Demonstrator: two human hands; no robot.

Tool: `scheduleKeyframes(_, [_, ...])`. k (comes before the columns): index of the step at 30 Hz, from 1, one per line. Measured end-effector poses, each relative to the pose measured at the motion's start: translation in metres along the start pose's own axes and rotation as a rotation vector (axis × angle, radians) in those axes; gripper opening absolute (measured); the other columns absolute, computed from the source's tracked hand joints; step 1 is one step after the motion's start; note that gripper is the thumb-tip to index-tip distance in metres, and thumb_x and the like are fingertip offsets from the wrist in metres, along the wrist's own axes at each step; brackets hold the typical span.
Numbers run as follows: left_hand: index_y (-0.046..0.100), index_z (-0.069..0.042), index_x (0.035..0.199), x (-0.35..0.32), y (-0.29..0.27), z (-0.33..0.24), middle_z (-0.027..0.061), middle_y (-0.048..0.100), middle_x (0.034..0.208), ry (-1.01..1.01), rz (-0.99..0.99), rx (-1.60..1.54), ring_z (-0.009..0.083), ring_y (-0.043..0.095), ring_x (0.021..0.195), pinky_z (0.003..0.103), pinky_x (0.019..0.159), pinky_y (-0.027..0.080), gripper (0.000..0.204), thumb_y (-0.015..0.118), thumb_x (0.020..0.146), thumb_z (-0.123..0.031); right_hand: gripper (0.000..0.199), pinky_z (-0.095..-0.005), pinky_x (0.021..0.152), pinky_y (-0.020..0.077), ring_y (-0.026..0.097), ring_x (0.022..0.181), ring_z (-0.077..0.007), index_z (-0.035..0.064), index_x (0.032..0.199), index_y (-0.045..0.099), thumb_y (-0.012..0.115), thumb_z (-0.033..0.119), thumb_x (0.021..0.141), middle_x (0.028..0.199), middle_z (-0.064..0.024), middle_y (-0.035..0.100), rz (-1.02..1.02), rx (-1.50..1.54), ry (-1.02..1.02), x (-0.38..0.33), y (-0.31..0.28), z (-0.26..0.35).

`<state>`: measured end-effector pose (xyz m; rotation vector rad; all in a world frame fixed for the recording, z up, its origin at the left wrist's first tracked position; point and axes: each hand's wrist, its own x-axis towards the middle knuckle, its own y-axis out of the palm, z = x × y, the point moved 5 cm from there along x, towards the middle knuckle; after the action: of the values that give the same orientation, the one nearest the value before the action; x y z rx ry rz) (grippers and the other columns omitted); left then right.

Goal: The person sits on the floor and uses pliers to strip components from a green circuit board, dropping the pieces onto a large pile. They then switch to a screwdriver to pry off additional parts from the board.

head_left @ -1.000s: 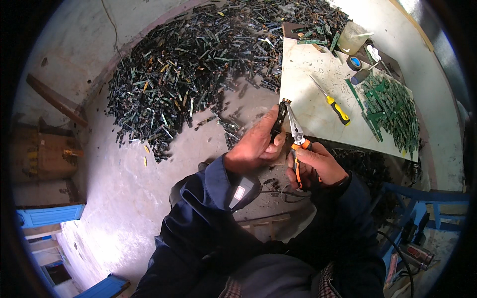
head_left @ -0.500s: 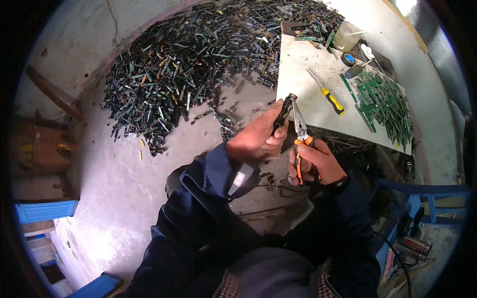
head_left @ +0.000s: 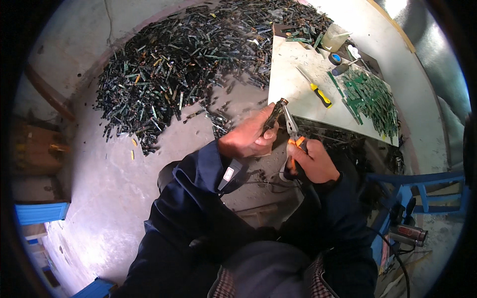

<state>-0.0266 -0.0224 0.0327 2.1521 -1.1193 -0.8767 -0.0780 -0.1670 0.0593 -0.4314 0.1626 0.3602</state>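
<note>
My left hand [head_left: 247, 138] is closed round a slim dark strip-like part [head_left: 272, 120] with a copper-coloured round end pointing up and away from me. In my right hand [head_left: 319, 162] are needle-nose pliers [head_left: 291, 125] with orange and black handles. The tips of the pliers lie right beside the copper-coloured end; whether they grip it cannot be made out. Part of the handles is hidden by my fingers. Just beyond both hands is the corner of a white board [head_left: 288, 92], where a screwdriver [head_left: 321, 95] with a yellow and black handle lies.
A large heap of dark strips [head_left: 164, 74] covers the floor ahead and left. Green circuit strips [head_left: 370, 102] are piled on the board's right side. Behind them stand a blue tape roll [head_left: 335, 59] and a cloudy cup [head_left: 334, 39]. A blue frame [head_left: 422, 181] is at right.
The whole view has shifted slightly left. My hands still hold the strip part and the pliers close together; the right hand covers more of the pliers' lower handle.
</note>
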Motion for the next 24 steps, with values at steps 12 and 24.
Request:
scheduleKeyframes(12, [0.039,-0.011,0.060,0.001,0.024,0.011,-0.0058,0.025,0.045,-0.018,0.109,0.028,0.0081,0.020,0.039,0.025,0.040,0.019,0.061,0.022,0.098,-0.056,0.043,-0.0358,0.053,0.0491,0.061,0.060,-0.0271,0.0017,0.095,0.053,0.042,0.043,0.097,0.073,-0.0151,0.061,0.598,1.425,-0.003,-0.054,0.051,0.007])
scheduleKeyframes(24, [0.039,-0.012,0.068,0.004,0.004,0.018,-0.0038,0.024,0.048,-0.005,0.062,0.079,0.0095,0.018,0.040,0.026,0.041,0.021,0.056,0.024,0.098,-0.056,0.031,-0.0336,0.045,0.0379,0.054,0.048,-0.0141,-0.0021,0.079,0.058,0.054,0.024,0.094,0.061,-0.0039,0.059,-0.264,-0.563,0.034,-0.035,-0.001,0.001])
